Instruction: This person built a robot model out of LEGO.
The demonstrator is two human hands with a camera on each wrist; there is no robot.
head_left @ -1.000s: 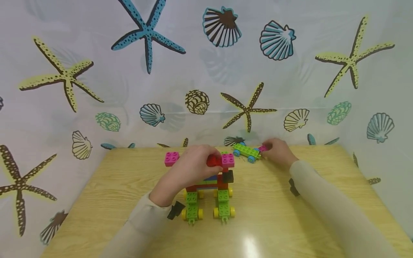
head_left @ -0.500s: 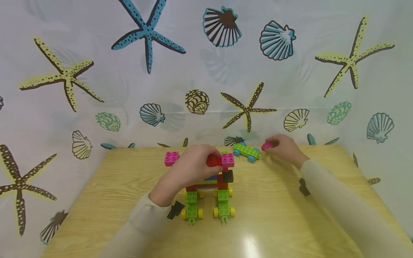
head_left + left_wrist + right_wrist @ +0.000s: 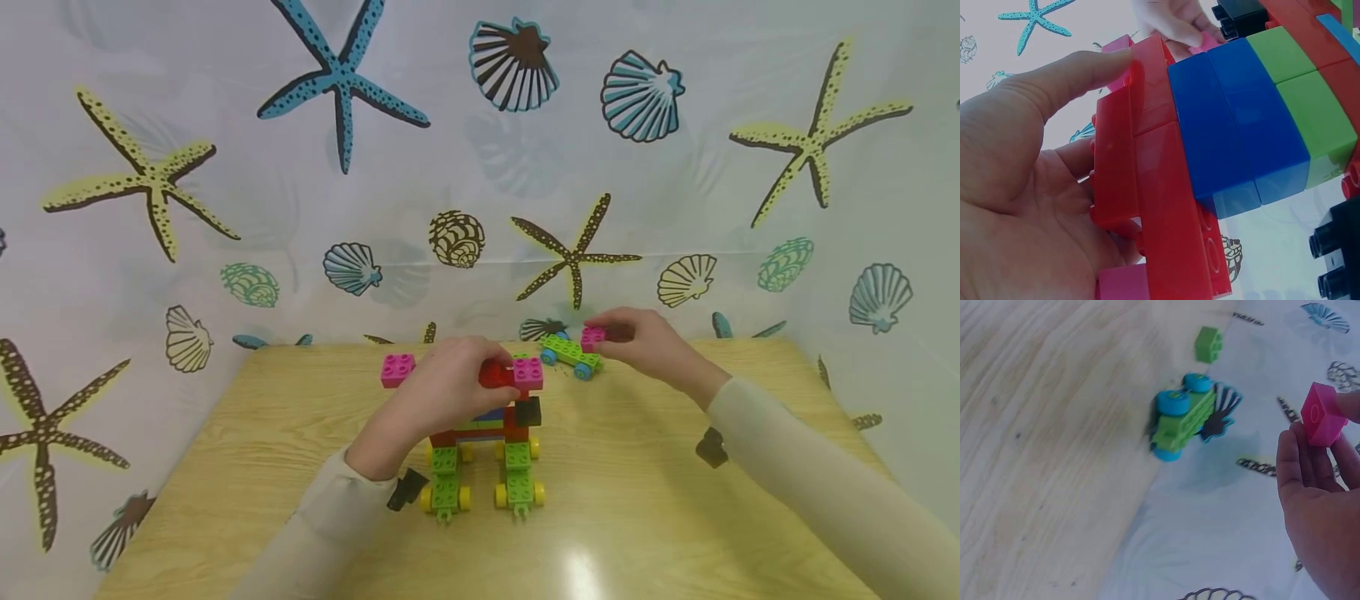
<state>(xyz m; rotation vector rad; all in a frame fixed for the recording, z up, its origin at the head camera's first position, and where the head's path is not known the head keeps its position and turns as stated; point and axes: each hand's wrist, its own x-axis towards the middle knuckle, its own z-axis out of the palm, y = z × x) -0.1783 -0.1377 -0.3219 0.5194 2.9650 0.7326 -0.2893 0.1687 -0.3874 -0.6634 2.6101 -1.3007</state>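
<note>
A brick-built figure of red, blue (image 3: 1229,125), green and pink toy bricks stands on green bases with yellow wheels (image 3: 519,479). My left hand (image 3: 446,383) holds its top, fingers and thumb around a red brick (image 3: 495,374) that the hand partly hides. Pink bricks top the figure at the left (image 3: 397,370) and right (image 3: 527,373). In the right wrist view, a loose pink brick (image 3: 1319,415) is pinched between the thumb and fingers of my right hand (image 3: 648,346). It is held up off the table, to the right of the figure.
Behind the figure lies a green car base (image 3: 567,353) with blue wheels, near the table's back edge. A small green brick (image 3: 1209,345) shows beside it in the right wrist view. A patterned cloth (image 3: 420,183) hangs behind the wooden table (image 3: 637,500).
My right hand first draws the pink brick away from the green car base, then brings it left, towards the figure. My left hand stays in place on the red brick.
</note>
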